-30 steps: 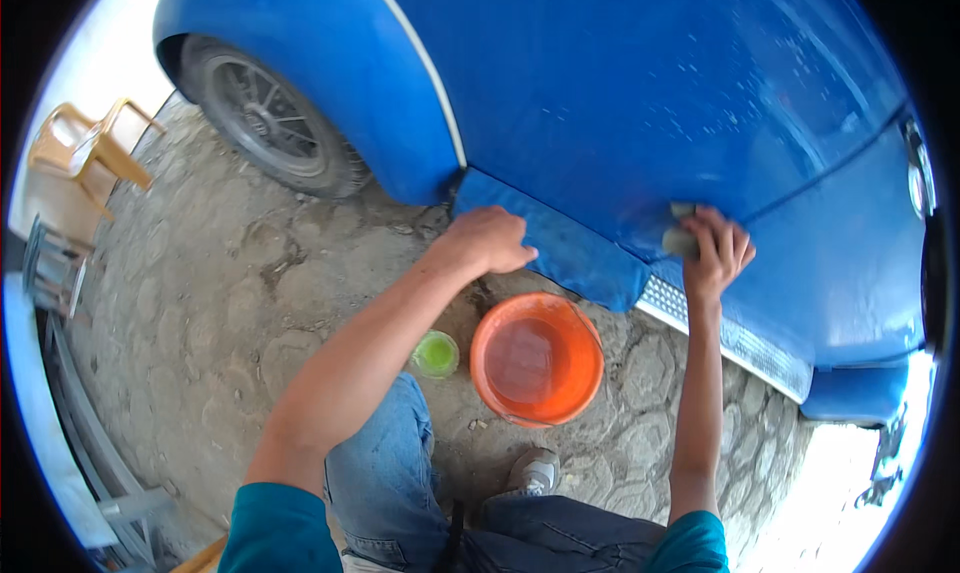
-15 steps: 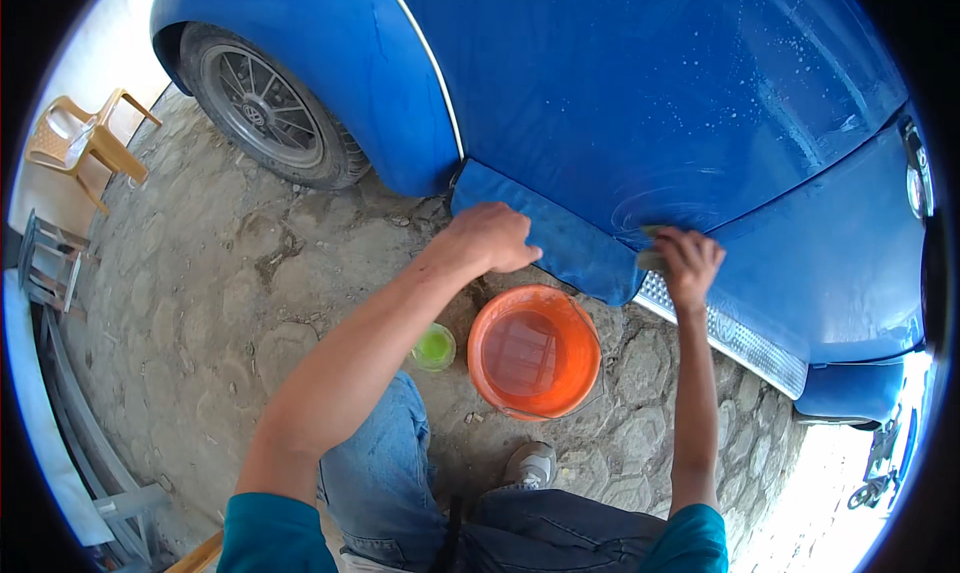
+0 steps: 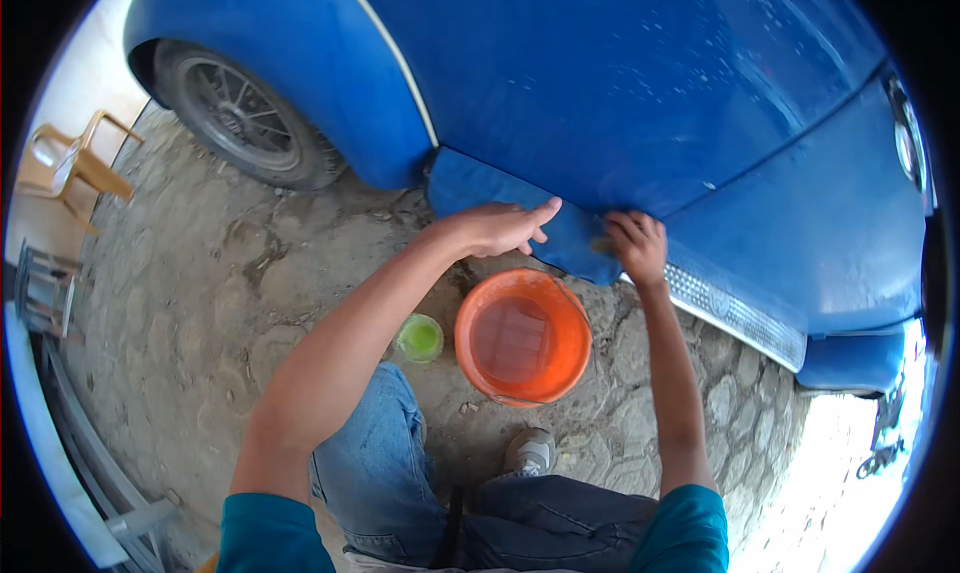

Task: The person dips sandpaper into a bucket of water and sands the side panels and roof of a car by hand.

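A blue car's side panel (image 3: pixel 560 103) slopes above my hands, with water drops and pale wet streaks on it. My right hand (image 3: pixel 638 243) is closed on a small greenish sponge (image 3: pixel 603 244), pressed near the panel's lower edge; most of the sponge is hidden by the fingers. Just left of it, my left hand (image 3: pixel 500 230) hovers over a blue ledge (image 3: pixel 490 181) below the panel, fingers apart and holding nothing. Beneath both hands stands an orange bucket (image 3: pixel 577 348) of cloudy water. A clear tub of green liquid (image 3: pixel 419 339) sits at the bucket's left.
The car's wheel (image 3: pixel 235 113) is at the upper left. A metal tread step (image 3: pixel 740 313) runs along the car at right. Tan plastic chairs (image 3: pixel 85 168) and a grey stool (image 3: pixel 48 288) stand at far left on the stone paving (image 3: pixel 230 323). My shoe (image 3: pixel 530 451) is below the bucket.
My right hand has moved left along the panel's lower edge with the sponge. The left hand has turned and its thumb now points right. The view has shifted slightly.
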Action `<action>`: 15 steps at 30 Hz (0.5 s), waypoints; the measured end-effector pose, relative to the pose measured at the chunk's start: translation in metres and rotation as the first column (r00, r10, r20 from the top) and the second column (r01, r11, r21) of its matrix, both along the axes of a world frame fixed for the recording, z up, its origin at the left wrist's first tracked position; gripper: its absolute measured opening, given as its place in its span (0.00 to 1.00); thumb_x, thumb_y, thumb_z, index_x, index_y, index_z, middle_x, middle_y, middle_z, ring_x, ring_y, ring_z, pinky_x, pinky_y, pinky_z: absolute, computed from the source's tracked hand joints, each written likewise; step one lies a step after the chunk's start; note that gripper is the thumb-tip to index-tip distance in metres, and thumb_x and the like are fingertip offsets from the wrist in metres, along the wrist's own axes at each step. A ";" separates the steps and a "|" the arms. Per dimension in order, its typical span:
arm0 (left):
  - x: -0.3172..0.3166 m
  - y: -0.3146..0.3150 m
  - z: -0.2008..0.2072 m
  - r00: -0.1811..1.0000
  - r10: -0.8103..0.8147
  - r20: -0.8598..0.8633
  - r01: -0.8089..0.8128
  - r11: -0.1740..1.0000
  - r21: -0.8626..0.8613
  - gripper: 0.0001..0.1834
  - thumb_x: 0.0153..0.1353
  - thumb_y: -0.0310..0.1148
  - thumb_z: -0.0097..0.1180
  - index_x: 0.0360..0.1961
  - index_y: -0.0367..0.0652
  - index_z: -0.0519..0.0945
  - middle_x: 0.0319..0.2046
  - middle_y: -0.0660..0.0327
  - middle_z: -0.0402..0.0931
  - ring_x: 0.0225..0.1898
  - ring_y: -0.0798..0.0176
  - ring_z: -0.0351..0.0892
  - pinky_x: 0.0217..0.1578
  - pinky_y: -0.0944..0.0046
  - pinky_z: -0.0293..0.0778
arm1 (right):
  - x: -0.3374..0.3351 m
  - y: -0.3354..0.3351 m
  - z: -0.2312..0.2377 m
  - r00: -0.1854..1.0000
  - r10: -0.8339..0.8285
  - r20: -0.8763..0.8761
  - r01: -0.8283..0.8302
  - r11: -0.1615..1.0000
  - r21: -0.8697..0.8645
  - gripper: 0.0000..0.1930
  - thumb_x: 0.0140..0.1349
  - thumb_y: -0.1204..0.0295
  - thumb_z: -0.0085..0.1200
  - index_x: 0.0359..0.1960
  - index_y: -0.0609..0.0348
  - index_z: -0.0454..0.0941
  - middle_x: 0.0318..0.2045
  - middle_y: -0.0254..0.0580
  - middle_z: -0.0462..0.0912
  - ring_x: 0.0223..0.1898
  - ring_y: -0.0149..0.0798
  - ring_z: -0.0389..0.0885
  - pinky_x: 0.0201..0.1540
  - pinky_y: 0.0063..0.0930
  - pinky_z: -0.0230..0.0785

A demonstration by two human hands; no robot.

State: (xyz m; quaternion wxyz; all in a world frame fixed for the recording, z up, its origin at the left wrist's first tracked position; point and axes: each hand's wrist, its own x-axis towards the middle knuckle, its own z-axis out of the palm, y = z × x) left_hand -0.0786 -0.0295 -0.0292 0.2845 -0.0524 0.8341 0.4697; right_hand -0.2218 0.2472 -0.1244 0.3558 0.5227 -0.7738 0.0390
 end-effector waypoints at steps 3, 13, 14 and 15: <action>0.009 -0.016 0.012 0.993 0.067 0.102 -0.083 0.982 0.168 0.50 0.66 0.74 0.19 0.65 0.42 0.72 0.59 0.50 0.76 0.21 0.67 0.66 0.26 0.64 0.66 | -0.003 0.028 0.035 0.997 -0.034 -0.063 0.026 0.991 -0.129 0.08 0.44 0.70 0.61 0.29 0.46 0.85 0.41 0.20 0.84 0.43 0.32 0.76 0.42 0.30 0.63; -0.003 0.008 -0.008 0.983 0.031 0.183 -0.067 0.978 0.196 0.50 0.66 0.73 0.18 0.65 0.44 0.72 0.57 0.49 0.77 0.13 0.75 0.43 0.14 0.72 0.45 | 0.016 -0.084 0.066 0.997 0.073 0.027 -0.065 0.970 -0.235 0.07 0.46 0.75 0.60 0.28 0.50 0.81 0.42 0.26 0.82 0.45 0.37 0.77 0.41 0.33 0.67; -0.003 0.010 -0.006 0.979 0.035 0.200 -0.075 0.977 0.198 0.50 0.66 0.73 0.18 0.65 0.44 0.72 0.57 0.49 0.77 0.12 0.75 0.43 0.14 0.71 0.45 | 0.014 -0.078 0.043 0.996 0.086 0.027 -0.082 0.987 -0.136 0.07 0.47 0.74 0.59 0.30 0.50 0.82 0.44 0.27 0.82 0.46 0.36 0.77 0.41 0.32 0.68; -0.003 0.005 -0.007 0.983 0.026 0.179 -0.059 0.982 0.179 0.50 0.66 0.73 0.17 0.65 0.44 0.72 0.57 0.49 0.77 0.12 0.75 0.44 0.14 0.71 0.47 | 0.014 -0.075 0.020 0.994 0.106 0.032 -0.105 0.994 -0.040 0.07 0.48 0.73 0.57 0.31 0.51 0.83 0.46 0.27 0.81 0.46 0.36 0.77 0.41 0.31 0.68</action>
